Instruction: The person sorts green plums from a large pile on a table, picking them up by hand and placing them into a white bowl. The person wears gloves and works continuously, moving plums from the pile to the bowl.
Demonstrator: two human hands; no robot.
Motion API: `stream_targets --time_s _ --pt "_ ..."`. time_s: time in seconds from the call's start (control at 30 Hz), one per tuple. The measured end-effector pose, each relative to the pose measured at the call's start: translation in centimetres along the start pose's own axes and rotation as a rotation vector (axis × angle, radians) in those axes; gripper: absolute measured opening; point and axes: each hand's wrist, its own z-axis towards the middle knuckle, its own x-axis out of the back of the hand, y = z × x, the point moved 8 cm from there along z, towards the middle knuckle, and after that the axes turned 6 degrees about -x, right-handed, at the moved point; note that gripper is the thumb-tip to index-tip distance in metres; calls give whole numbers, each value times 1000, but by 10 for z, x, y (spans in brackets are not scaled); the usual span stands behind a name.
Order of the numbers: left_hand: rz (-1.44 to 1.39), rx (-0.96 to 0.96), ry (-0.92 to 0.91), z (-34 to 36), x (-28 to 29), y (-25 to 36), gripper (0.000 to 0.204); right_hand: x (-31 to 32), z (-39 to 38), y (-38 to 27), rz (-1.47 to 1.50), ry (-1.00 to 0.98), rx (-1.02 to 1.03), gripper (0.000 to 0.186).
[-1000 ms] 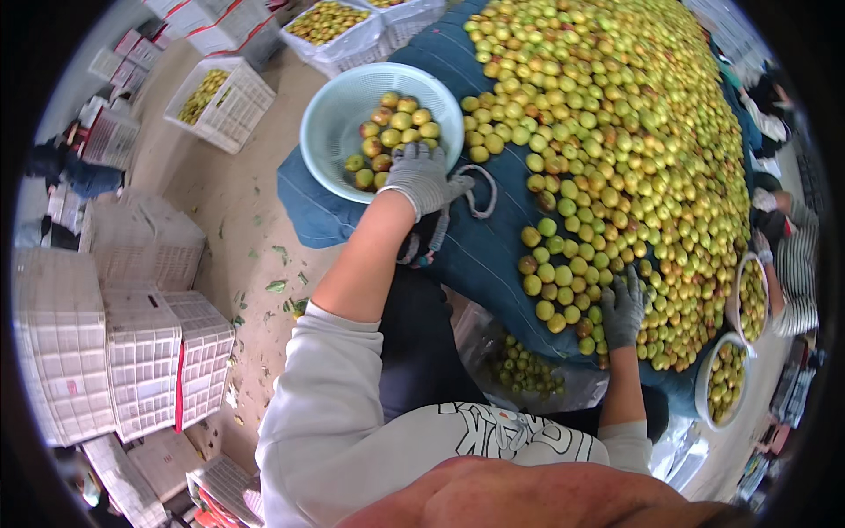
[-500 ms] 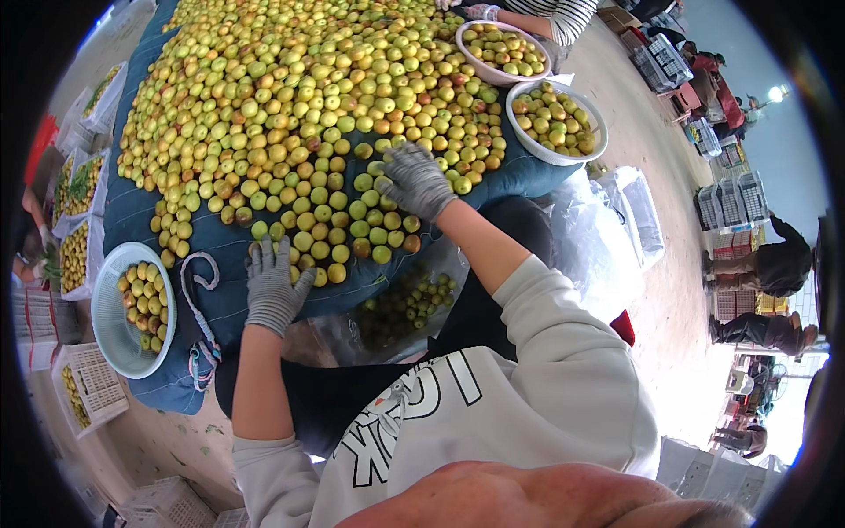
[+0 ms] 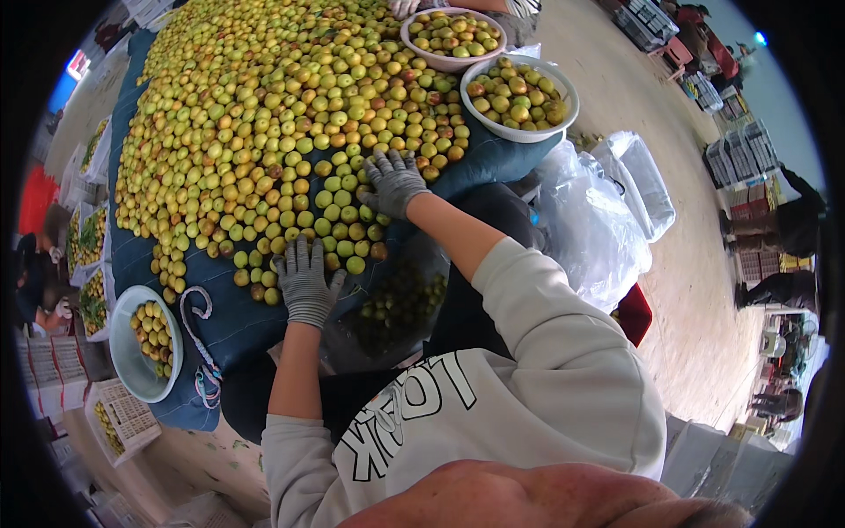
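Both my hands wear grey knitted gloves. My left hand lies with fingers spread at the near edge of a big heap of yellow-green, partly russet round fruit on a dark blue padded cloth. My right hand is also open, fingers spread over the fruit a little farther forward and right. At the left stands a pale blue basin with fruit, beside a braided cord. Under the cloth's near edge, more fruit lies in shadow on plastic.
A pink bowl and a white bowl of fruit stand far right. Another worker's gloved hand shows beyond them. Plastic bags lie at my right, crates at left. More people work around the floor.
My view has swung round. My left hand has left the pale blue basin for the heap's near edge. The fruit under both hands has shifted slightly.
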Motion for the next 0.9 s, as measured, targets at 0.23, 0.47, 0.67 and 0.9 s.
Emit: stream_targets --time_s 0.23,0.47,0.67,0.9 --pt "14 41 -30 7 0 -9 85 6 3 -4 8 26 34 79" --pt "71 11 61 6 -6 -6 85 4 6 1 121 -1 52 80" --pt "174 12 10 12 -20 -8 83 6 6 5 228 23 31 79" --pt "178 -49 56 10 -27 -17 75 7 8 -11 398 -20 -25 66"
